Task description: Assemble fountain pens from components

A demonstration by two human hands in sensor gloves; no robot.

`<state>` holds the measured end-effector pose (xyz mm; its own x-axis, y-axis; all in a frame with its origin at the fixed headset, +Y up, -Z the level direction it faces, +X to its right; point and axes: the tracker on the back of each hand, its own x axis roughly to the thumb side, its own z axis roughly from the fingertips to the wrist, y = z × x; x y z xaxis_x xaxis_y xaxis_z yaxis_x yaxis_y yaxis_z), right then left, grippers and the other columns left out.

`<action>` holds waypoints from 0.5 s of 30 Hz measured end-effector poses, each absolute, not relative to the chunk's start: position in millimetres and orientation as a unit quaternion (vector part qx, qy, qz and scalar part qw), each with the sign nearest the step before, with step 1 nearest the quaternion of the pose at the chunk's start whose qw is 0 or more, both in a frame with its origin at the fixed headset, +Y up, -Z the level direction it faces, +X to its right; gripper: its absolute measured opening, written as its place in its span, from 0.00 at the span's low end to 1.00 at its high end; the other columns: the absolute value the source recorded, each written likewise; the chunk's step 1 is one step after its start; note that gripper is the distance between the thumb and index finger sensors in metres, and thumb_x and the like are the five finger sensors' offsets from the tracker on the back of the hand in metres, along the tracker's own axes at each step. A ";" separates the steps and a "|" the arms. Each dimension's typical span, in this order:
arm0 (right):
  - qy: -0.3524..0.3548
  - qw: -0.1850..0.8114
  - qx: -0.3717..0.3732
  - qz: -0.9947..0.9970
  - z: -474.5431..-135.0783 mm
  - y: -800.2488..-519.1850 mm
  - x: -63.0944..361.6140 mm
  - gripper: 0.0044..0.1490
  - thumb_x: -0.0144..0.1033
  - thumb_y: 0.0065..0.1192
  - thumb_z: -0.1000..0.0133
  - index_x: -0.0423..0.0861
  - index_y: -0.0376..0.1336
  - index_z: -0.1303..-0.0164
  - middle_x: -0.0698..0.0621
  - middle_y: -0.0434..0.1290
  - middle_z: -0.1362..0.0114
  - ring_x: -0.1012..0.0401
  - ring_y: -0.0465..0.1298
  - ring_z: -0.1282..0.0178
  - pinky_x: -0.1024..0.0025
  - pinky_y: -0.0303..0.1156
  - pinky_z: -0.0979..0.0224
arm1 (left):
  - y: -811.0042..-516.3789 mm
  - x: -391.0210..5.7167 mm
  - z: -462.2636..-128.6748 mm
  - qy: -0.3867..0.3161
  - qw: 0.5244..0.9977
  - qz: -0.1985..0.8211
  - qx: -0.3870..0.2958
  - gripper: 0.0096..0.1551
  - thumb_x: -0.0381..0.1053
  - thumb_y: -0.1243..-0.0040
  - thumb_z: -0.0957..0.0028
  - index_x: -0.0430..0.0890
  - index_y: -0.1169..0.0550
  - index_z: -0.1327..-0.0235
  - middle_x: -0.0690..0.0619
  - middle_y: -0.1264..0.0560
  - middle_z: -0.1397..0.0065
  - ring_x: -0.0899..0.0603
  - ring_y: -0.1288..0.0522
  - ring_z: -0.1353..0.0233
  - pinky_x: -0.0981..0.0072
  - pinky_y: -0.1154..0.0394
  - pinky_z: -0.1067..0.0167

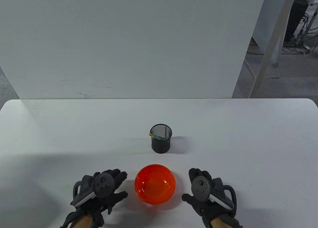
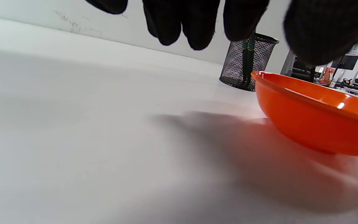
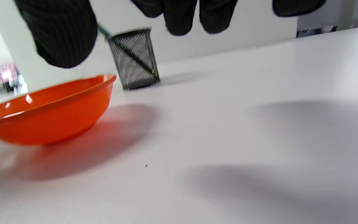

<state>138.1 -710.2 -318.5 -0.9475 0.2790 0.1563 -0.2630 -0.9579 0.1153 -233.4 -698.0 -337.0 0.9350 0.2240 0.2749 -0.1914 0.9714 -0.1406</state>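
An orange bowl (image 1: 155, 183) sits on the white table near the front edge; nothing shows inside it. It also shows in the left wrist view (image 2: 315, 115) and the right wrist view (image 3: 48, 109). Behind it stands a black mesh pen cup (image 1: 161, 138) holding a green pen with gold tips (image 1: 154, 136); the cup shows in the left wrist view (image 2: 247, 62) and the right wrist view (image 3: 134, 63). My left hand (image 1: 104, 188) lies flat and empty left of the bowl. My right hand (image 1: 202, 188) lies flat and empty right of it.
A white board (image 1: 129, 44) stands upright behind the table's far edge. The table (image 1: 74, 128) is broad and white. Beyond the right side are a metal frame (image 1: 270, 44) and floor cables.
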 end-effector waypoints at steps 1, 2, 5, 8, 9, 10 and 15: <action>0.077 0.152 0.069 0.983 -319.9 -710.3 141.0 0.57 0.59 0.58 0.41 0.44 0.38 0.13 0.39 0.47 0.11 0.39 0.50 0.14 0.22 0.49 0.26 | -698.2 -234.3 -336.4 -0.143 0.983 0.103 -0.051 0.44 0.72 0.40 0.53 0.63 0.37 0.21 0.55 0.37 0.14 0.41 0.37 0.14 0.33 0.43 0.22; 0.065 0.158 0.067 0.983 -318.0 -709.6 143.2 0.56 0.60 0.56 0.41 0.44 0.37 0.14 0.40 0.46 0.11 0.40 0.50 0.14 0.23 0.49 0.25 | -698.5 -235.1 -335.7 -0.144 0.984 0.096 -0.052 0.44 0.72 0.40 0.53 0.63 0.37 0.21 0.55 0.37 0.14 0.41 0.37 0.14 0.33 0.43 0.22; 0.056 0.152 0.077 0.984 -315.4 -712.0 142.3 0.55 0.60 0.56 0.41 0.45 0.40 0.13 0.41 0.50 0.11 0.41 0.53 0.14 0.24 0.52 0.25 | -699.8 -233.9 -334.9 -0.145 0.983 0.103 -0.053 0.44 0.72 0.40 0.53 0.63 0.36 0.21 0.55 0.36 0.14 0.42 0.35 0.15 0.33 0.42 0.22; 0.072 0.156 0.088 0.981 -315.4 -715.1 140.9 0.54 0.60 0.56 0.41 0.45 0.41 0.14 0.41 0.51 0.12 0.41 0.55 0.15 0.25 0.54 0.25 | -701.1 -230.9 -336.1 -0.147 0.983 0.099 -0.056 0.44 0.72 0.40 0.53 0.63 0.37 0.21 0.55 0.36 0.14 0.42 0.36 0.15 0.34 0.42 0.22; 0.075 0.165 0.085 0.980 -316.0 -715.6 142.0 0.54 0.60 0.56 0.41 0.45 0.41 0.14 0.41 0.51 0.12 0.41 0.55 0.15 0.25 0.54 0.25 | -701.7 -230.7 -336.3 -0.147 0.982 0.099 -0.058 0.44 0.72 0.40 0.53 0.63 0.37 0.21 0.55 0.36 0.14 0.42 0.36 0.15 0.34 0.42 0.22; 0.075 0.171 0.082 0.979 -316.4 -715.8 142.8 0.54 0.60 0.56 0.41 0.45 0.41 0.14 0.41 0.51 0.12 0.41 0.56 0.15 0.26 0.55 0.25 | -702.1 -230.9 -336.5 -0.146 0.982 0.100 -0.059 0.44 0.72 0.40 0.53 0.63 0.36 0.21 0.55 0.36 0.14 0.42 0.35 0.15 0.34 0.42 0.22; 0.067 0.208 0.080 0.973 -316.0 -713.4 146.2 0.53 0.60 0.55 0.41 0.44 0.42 0.14 0.40 0.53 0.12 0.42 0.57 0.16 0.27 0.57 0.26 | -703.2 -233.3 -337.5 -0.142 0.982 0.107 -0.060 0.43 0.71 0.40 0.52 0.63 0.36 0.21 0.55 0.36 0.14 0.42 0.35 0.15 0.34 0.42 0.22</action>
